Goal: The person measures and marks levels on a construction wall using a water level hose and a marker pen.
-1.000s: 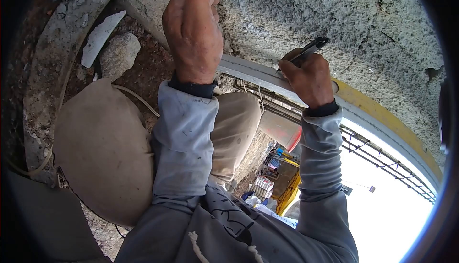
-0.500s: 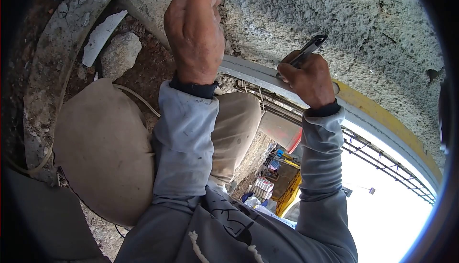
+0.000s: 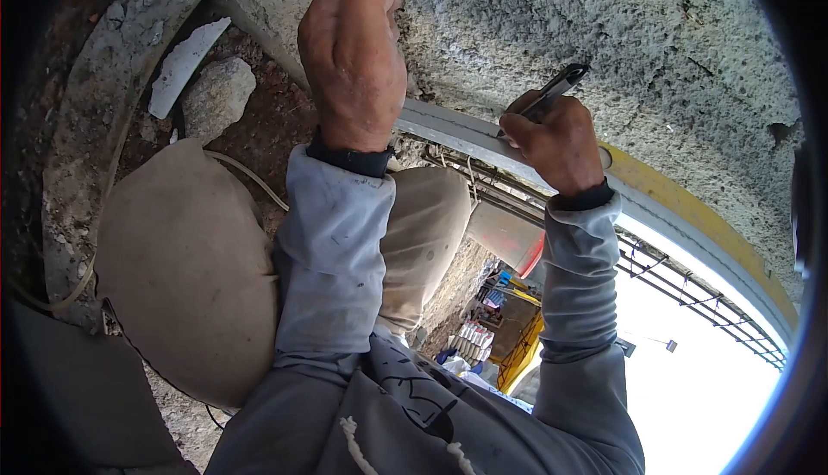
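In the head view my right hand [image 3: 561, 143] is closed around a black pen [image 3: 556, 94], its tip down at a long grey metal bar [image 3: 466, 134]. The bar has a yellow side [image 3: 681, 195] to the right and runs along a rough concrete surface [image 3: 561, 18]. My left hand [image 3: 355, 61] is raised beside the left end of the bar's visible part, in front of the concrete. Its fingers are curled together, and their tips are turned away, so anything between them is hidden.
A pale stone [image 3: 218, 100] and a white shard [image 3: 187, 67] lie on dirt at the upper left, near a thin cable [image 3: 248, 175]. Steel rebar [image 3: 509, 196] runs below the bar. Beyond are a red-edged grey board [image 3: 507, 232] and a yellow frame [image 3: 522, 350].
My left hand has shifted very slightly to the right. My right hand and the pen look the same.
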Available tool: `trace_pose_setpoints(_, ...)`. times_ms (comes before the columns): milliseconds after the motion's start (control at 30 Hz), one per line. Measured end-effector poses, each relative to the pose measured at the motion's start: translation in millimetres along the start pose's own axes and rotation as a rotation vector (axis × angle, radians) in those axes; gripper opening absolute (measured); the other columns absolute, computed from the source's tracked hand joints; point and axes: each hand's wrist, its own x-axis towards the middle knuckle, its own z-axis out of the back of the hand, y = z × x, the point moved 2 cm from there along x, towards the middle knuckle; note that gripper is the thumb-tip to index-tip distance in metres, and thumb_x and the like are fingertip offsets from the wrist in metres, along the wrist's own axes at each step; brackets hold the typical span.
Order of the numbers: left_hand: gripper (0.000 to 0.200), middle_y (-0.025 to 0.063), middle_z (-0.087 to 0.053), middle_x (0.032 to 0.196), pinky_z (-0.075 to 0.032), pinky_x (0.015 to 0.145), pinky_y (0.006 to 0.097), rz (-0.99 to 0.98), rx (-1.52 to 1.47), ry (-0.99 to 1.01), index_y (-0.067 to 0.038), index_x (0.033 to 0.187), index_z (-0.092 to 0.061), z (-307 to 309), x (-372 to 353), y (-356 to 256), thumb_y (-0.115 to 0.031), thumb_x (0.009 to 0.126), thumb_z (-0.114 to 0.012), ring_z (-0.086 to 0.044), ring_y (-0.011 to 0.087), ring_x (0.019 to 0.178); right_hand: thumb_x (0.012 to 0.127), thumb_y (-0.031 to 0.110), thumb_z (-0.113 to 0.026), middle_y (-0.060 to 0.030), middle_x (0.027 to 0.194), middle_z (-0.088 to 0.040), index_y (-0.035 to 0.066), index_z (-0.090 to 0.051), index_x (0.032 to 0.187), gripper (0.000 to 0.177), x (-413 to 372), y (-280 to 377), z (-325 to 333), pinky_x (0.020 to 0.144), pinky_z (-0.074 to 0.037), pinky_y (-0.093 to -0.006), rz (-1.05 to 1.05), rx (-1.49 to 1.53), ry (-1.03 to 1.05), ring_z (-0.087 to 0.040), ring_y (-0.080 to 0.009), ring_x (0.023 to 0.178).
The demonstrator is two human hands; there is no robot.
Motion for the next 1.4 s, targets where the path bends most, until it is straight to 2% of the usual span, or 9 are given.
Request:
trace_pose_setpoints(200, 0.016, -0.0013, -0.045, 0.073, -0.028, 0.049, 0.0187, 0.021, 0.004, 0.021, -0.004, 0.084, -0.053, 1.2, -2.5, 0.9, -0.019, 0.086, -0.048, -0.033, 0.0048, 0.056, 0.079, 0.016, -0.064, -0.0055, 0.061, -0.061, -0.002, -0.066, 0.079, 0.018, -3.1, 2.5, 1.4, 0.052, -0.042, -0.0263, -0.002, 0.011, 0.011, -0.055, -0.0109, 0.055)
trace_pose_setpoints(300, 0.016, -0.0011, -0.045, 0.072, -0.028, 0.049, 0.0187, -0.032, 0.026, 0.057, -0.004, 0.084, -0.053, 1.5, -1.0, 1.6, -0.018, 0.086, -0.048, -0.033, 0.0045, 0.055, 0.080, 0.007, -0.062, -0.0023, 0.062, -0.059, -0.003, -0.066, 0.082, 0.011, -24.3, 21.1, 8.8, 0.052, -0.040, -0.0233, -0.064, 0.443, -0.134, -0.050, -0.0077, 0.056)
trace_pose_setpoints(367, 0.015, -0.0010, -0.045, 0.072, -0.027, 0.049, 0.0186, -0.094, 0.027, 0.118, -0.004, 0.084, -0.053, 0.0, -2.0, 3.8, -0.018, 0.086, -0.048, -0.032, 0.0043, 0.055, 0.079, 0.000, -0.063, -0.0030, 0.068, -0.061, -0.004, -0.065, 0.086, 0.008, -44.9, 26.1, 14.3, 0.053, -0.040, -0.0228, 0.063, 0.642, -0.095, -0.052, -0.0074, 0.060)
trace_pose_setpoints(500, 0.014, -0.0034, -0.040, 0.066, -0.025, 0.048, 0.0190, -0.027, 0.016, 0.092, -0.004, 0.083, -0.052, -2.7, -7.6, 2.5, -0.018, 0.086, -0.048, -0.029, 0.0038, 0.053, 0.079, 0.000, -0.065, -0.0099, 0.073, -0.064, -0.003, -0.064, 0.088, 0.009, -70.8, 18.5, -16.5, 0.057, -0.046, -0.0278, 0.478, 0.661, 0.287, -0.061, -0.0155, 0.064)
trace_pose_setpoints(567, 0.015, -0.0044, -0.038, 0.064, -0.024, 0.048, 0.0193, -0.014, 0.063, 0.103, -0.005, 0.082, -0.052, -4.0, -12.7, 3.9, -0.018, 0.086, -0.048, -0.028, 0.0037, 0.053, 0.081, 0.004, -0.066, -0.0143, 0.079, -0.066, 0.000, -0.065, 0.090, 0.011, -77.9, 9.1, -48.5, 0.060, -0.049, -0.0317, 0.460, 0.607, 0.481, -0.064, -0.0235, 0.066)
trace_pose_setpoints(667, 0.016, -0.0053, -0.034, 0.063, -0.022, 0.048, 0.0216, -0.094, 0.177, 0.172, -0.007, 0.077, -0.047, 0.1, -18.2, 19.6, -0.019, 0.087, -0.046, -0.025, 0.0038, 0.053, 0.081, 0.009, -0.066, -0.0149, 0.087, -0.067, 0.004, -0.066, 0.095, 0.014, -77.5, -14.1, -103.2, 0.065, -0.050, -0.0352, 0.453, 0.614, 0.412, -0.065, -0.0309, 0.074)
trace_pose_setpoints(1033, 0.018, -0.0042, -0.035, 0.064, -0.022, 0.048, 0.0233, -0.257, 0.413, 0.210, -0.006, 0.079, -0.046, 15.0, -68.5, 33.7, -0.020, 0.090, -0.042, -0.027, 0.0043, 0.054, 0.078, 0.016, -0.063, -0.0172, 0.083, -0.067, 0.004, -0.067, 0.094, 0.021, -50.8, -55.8, -158.5, 0.068, -0.051, -0.0389, 0.743, 0.548, 0.485, -0.064, -0.0333, 0.073)
trace_pose_setpoints(1167, 0.020, -0.0047, -0.034, 0.064, -0.021, 0.048, 0.0229, -0.334, 0.505, 0.213, -0.006, 0.080, -0.048, 11.4, -85.3, 34.4, -0.023, 0.090, -0.043, -0.027, 0.0039, 0.054, 0.079, 0.024, -0.065, -0.0162, 0.074, -0.066, 0.009, -0.070, 0.088, 0.018, -50.1, -71.2, -186.3, 0.063, -0.051, -0.0402, 0.872, 0.432, 0.246, -0.065, -0.0328, 0.068)
trace_pose_setpoints(1400, 0.021, -0.0066, -0.031, 0.061, -0.019, 0.048, 0.0229, -0.305, 0.461, 0.278, -0.008, 0.080, -0.048, 2.3, -95.0, 39.7, -0.024, 0.093, -0.043, -0.026, 0.0032, 0.052, 0.077, 0.030, -0.065, -0.0151, 0.079, -0.067, 0.012, -0.069, 0.088, 0.022, -38.6, -97.2, -206.8, 0.067, -0.052, -0.0445, 0.938, 0.491, 0.099, -0.064, -0.0368, 0.072)
